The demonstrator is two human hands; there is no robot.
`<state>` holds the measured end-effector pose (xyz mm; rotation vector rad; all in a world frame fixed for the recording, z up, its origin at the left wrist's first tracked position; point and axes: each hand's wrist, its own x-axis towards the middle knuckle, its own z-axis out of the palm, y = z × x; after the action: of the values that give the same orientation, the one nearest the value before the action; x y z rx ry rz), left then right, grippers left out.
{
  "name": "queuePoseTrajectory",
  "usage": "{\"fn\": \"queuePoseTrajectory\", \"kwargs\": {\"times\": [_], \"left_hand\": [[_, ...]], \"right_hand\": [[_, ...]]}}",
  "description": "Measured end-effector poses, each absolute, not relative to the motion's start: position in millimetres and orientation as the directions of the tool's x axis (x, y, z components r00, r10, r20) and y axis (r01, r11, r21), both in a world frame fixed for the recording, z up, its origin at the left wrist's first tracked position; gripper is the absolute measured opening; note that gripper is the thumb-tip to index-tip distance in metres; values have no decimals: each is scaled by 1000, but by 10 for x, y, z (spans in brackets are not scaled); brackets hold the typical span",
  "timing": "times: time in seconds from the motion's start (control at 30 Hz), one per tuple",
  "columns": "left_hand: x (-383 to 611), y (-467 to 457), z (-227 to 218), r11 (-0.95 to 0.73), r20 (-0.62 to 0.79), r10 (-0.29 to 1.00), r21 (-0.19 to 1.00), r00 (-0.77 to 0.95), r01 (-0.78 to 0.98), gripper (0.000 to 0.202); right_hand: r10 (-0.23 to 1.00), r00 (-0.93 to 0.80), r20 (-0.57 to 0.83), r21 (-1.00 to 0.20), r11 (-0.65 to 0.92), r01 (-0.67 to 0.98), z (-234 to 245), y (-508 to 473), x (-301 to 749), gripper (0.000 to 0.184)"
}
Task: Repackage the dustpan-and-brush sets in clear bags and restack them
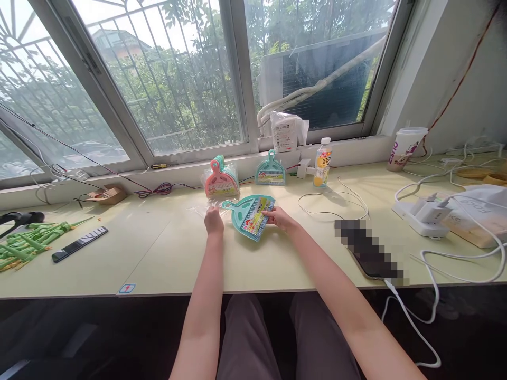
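Observation:
A teal mini dustpan set [241, 215] with a printed label is tilted above the table, its handle pointing left. My right hand [280, 217] pinches it by the right edge. Just left of the handle, my left hand [214, 221] is closed, fingertips at a clear plastic bag [201, 208] that spreads beside it. Behind my hands, a red dustpan [221, 182] fronts a stack of teal ones in clear wrapping. Another teal dustpan [270, 170] stands upright against the window ledge.
A bottle [322, 163] and a white cable [332, 206] lie beyond my right arm, with a phone [370, 250] nearer the edge. At right are a power strip [422, 216] and a cup [404, 149]. Green plant stalks [31, 243] and a black strip [79, 244] lie left.

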<state>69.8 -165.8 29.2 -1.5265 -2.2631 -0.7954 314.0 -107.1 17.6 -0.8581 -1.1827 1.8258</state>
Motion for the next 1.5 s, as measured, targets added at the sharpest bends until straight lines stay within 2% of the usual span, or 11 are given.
{"fn": "queuePoseTrajectory", "kwargs": {"times": [0.37, 0.53, 0.67, 0.73, 0.83, 0.87, 0.93, 1.0, 1.1, 1.3, 1.5], "left_hand": [[709, -1625, 250, 122, 669, 666, 339, -330, 933, 52], [808, -1561, 220, -178, 704, 705, 294, -87, 939, 44], [942, -1566, 246, -376, 791, 611, 248, 37, 893, 34], [1020, -1586, 290, -354, 855, 513, 293, -78, 888, 36], [1089, -1606, 375, -253, 797, 362, 583, -483, 772, 70], [1087, -1606, 402, -253, 705, 373, 703, -603, 665, 75], [1049, -1599, 442, -294, 479, 559, 878, -677, 378, 71], [995, -1589, 461, -317, 302, 794, 946, -527, 66, 64], [971, -1599, 468, -274, 211, 940, 934, -267, -229, 70], [1137, -1697, 507, -242, 259, 966, 918, 13, -313, 73], [1184, -1663, 446, -196, 228, 972, 925, 62, -325, 65]], "right_hand": [[943, -303, -139, -919, -237, -315, 141, -1028, 3138, 19], [909, -399, -124, -915, -260, -307, 127, -1036, 3084, 21], [931, -356, -84, -899, -225, -375, 151, -1062, 3056, 16], [948, -314, -60, -886, -195, -421, 158, -1072, 3049, 15], [960, -280, -25, -868, -160, -470, 160, -1083, 3040, 17], [960, -280, -12, -864, -151, -481, 162, -1086, 3039, 18], [957, -289, 11, -860, -138, -491, 174, -1096, 3040, 22], [952, -305, 27, -867, -130, -481, 199, -1113, 3046, 25], [943, -331, 42, -884, -119, -452, 249, -1152, 3058, 30], [949, -299, 99, -867, -65, -493, 268, -1180, 3053, 36], [967, -246, 63, -860, -72, -505, 259, -1120, 3047, 40]]}}
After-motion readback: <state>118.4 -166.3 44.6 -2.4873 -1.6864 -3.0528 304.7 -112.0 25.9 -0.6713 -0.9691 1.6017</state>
